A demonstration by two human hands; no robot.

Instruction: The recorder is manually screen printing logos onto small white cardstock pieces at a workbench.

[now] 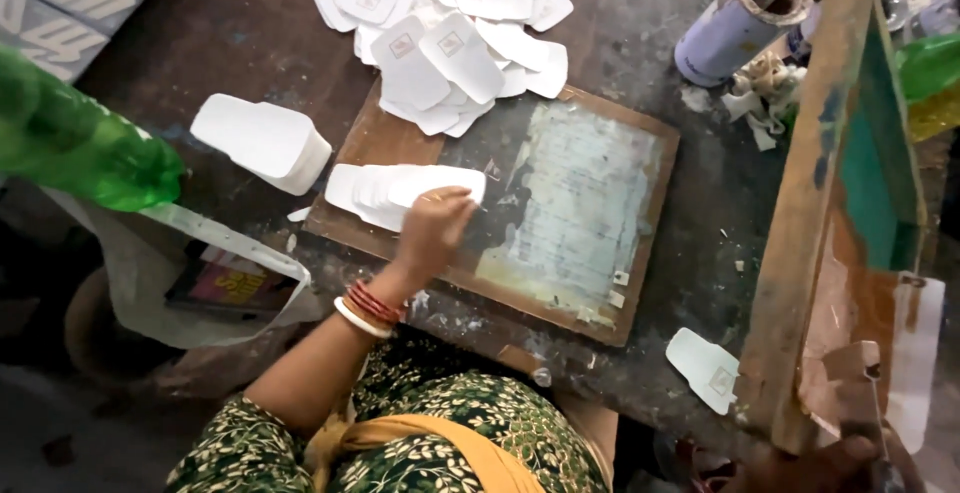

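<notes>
My left hand [432,231], with red and white bangles at the wrist, rests curled on the top card of a fanned row of white shaped cards [370,191]. The row lies on the left part of a wooden board [640,283] with a pale, ink-stained plate in its middle. My right hand [825,468] is at the bottom right edge, dark and partly cut off. It grips the lower end of a wooden screen frame [800,203] that is tilted up on the right of the board.
A loose pile of white cards [450,33] lies beyond the board, and a neat stack [262,140] lies to its left. One card [703,365] lies near the frame. A green bottle [75,143], a plastic bag [150,273] and a lilac cylinder [730,28] surround the work area.
</notes>
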